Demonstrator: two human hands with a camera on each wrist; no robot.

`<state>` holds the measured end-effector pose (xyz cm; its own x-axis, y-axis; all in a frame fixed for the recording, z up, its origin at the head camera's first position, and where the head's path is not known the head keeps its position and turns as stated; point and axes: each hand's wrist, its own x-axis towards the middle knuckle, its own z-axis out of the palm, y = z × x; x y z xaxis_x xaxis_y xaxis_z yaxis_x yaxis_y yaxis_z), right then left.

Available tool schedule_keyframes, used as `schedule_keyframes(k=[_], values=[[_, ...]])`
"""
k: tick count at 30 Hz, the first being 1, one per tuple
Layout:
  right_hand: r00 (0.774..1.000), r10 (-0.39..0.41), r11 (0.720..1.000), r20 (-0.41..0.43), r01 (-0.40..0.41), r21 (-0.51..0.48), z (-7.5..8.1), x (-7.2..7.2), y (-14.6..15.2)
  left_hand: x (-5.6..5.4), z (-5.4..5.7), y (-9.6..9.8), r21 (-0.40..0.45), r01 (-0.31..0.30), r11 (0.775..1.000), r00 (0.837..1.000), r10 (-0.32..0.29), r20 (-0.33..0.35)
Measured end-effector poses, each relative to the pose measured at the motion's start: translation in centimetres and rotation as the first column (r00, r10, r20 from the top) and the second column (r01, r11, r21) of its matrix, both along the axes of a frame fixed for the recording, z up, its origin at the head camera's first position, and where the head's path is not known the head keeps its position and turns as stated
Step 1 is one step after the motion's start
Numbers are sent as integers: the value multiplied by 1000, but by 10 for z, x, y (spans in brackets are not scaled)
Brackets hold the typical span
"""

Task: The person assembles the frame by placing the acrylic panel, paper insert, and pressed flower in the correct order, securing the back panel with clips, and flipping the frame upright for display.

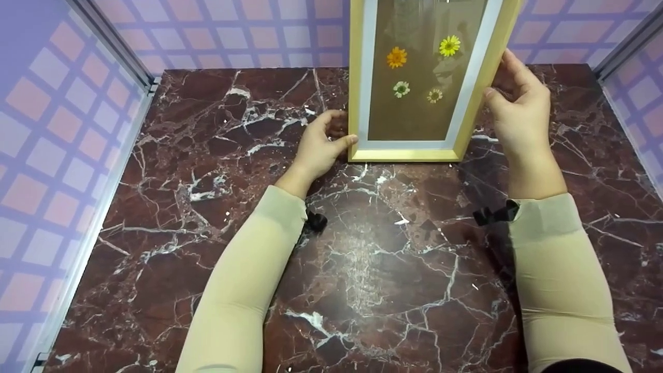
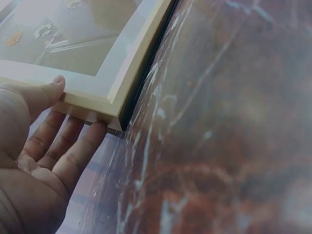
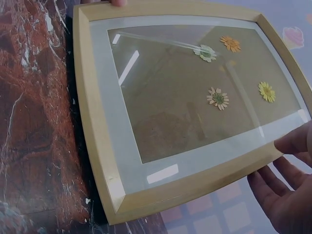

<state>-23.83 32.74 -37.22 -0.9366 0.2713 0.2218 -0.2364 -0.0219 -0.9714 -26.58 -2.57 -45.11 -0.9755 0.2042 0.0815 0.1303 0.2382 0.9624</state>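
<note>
A gold picture frame with a white mat stands nearly upright at the back of the table, its top cut off in the head view. Behind its glass, on a brown backing, lie an orange flower, a yellow flower and two whitish flowers. My left hand pinches the left side of the frame near the lower corner, thumb on the front and fingers along the edge. Higher up on the opposite side, my right hand grips the frame between thumb and fingers. Light reflects off the glass in the right wrist view.
The dark red marble tabletop has white veins. Panels with a pink and white checked pattern enclose it at the back and sides, with metal rails along the edges. Black straps show at both wrists.
</note>
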Motion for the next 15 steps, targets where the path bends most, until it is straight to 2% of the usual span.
schedule_keyframes(k=[5,9,13,15], values=[[999,15,998,-32,-17,-56,2,-1,-2,-2,3,-1,-71,-9,997,1000,9,1],[999,23,998,-48,-26,-61,0,-6,-6,-5,8,-12,-94,-19,995,1000,19,-6],[999,26,998,37,-24,-54,-13,-8,-4,-6,13,-33,-149,-44,988,999,44,-8],[995,14,999,98,-17,34,-20,-9,1,-6,15,-46,-192,-58,980,998,57,-12]])
